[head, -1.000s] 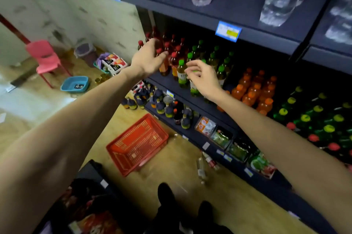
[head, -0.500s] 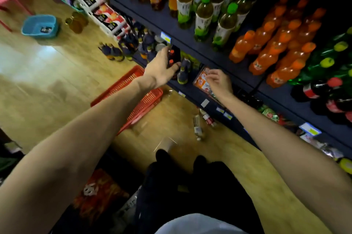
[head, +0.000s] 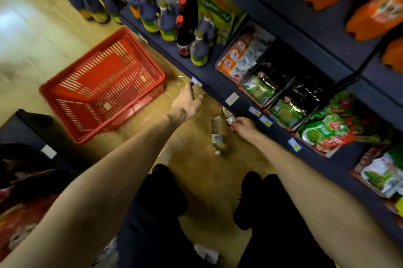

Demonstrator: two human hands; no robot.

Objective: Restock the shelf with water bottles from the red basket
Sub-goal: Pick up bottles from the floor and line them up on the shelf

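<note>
The red basket [head: 102,84] lies tilted on the wooden floor with nothing in it. Two water bottles lie on the floor by the base of the shelf [head: 220,84]. My right hand [head: 243,127] is low at the shelf's foot, fingers curled on the red-labelled water bottle [head: 229,116]. The other clear bottle [head: 216,134] lies just left of it, untouched. My left hand [head: 187,102] hovers with fingers spread between the basket and the shelf edge, holding nothing.
The bottom shelf carries dark sauce bottles [head: 196,47] and snack bags [head: 259,88]; orange drink bottles [head: 370,5] stand above. Price tags [head: 232,98] line the shelf edge. My feet [head: 250,198] stand on the floor below. A dark box [head: 32,128] sits left.
My view has dropped from the upper shelves to the floor. Both hands came down from the middle shelf to floor level, and my right hand has reached the red-labelled bottle.
</note>
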